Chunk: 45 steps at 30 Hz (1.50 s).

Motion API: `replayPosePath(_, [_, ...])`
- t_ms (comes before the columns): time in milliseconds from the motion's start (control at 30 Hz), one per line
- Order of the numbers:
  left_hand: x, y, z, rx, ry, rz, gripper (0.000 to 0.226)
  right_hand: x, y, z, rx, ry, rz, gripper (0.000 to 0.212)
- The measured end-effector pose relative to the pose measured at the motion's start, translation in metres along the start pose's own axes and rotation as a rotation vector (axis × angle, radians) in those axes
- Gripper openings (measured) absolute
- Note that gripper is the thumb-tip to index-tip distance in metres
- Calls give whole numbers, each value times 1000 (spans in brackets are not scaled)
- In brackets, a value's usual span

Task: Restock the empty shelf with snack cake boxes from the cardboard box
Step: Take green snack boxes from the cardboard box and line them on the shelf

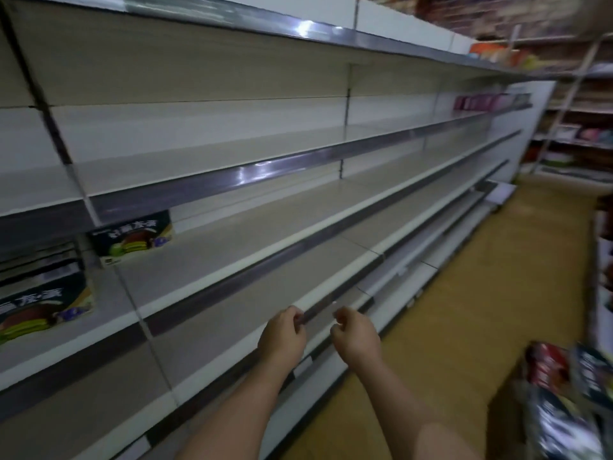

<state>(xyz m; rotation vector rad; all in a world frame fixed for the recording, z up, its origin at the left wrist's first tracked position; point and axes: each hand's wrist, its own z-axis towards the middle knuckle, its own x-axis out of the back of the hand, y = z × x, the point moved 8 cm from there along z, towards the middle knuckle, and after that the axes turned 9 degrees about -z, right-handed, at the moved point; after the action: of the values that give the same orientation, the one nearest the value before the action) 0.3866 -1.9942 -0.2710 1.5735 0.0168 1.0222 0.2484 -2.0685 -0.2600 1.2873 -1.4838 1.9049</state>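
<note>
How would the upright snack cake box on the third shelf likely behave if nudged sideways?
The snack cake box looks like thin printed card, so probably light and slides easily on the smooth shelf. Standing upright with nothing beside it, it may tip rather than slide if pushed high.

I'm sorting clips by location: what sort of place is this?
Most likely a grocery or convenience store aisle: long tiered retail shelves with price-tag rails, snack cake boxes standing on one shelf, and more stocked shelving across the aisle.
</note>
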Motion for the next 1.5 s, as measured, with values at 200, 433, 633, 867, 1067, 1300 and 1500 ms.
replayPosePath(200, [-81, 48, -30, -75, -173, 20, 29, 51, 94, -39, -195, 94, 32, 33])
replayPosePath(433, [-184, 116, -83, -185, -342, 4, 27, 116, 217, -105, -449, 183, 2, 37])
replayPosePath(633, [-268, 168, -144, -216, -460, 28, 28, 173, 314, -164, -577, 233, -42, 24])
replayPosePath(867, [-349, 222, -208, -253, -558, 19, 18, 228, 403, -208, -632, 252, -49, 24])
replayPosePath(1067, [-403, 254, -241, -295, -642, 54, 27, 256, 465, -231, -708, 278, -29, 31])
replayPosePath(1300, [-460, 271, -241, -297, -741, 69, 23, 264, 513, -224, -782, 267, 15, 34])
replayPosePath(1500, [-505, 278, -219, -265, -816, 63, 33, 258, 541, -194, -809, 216, 77, 29])
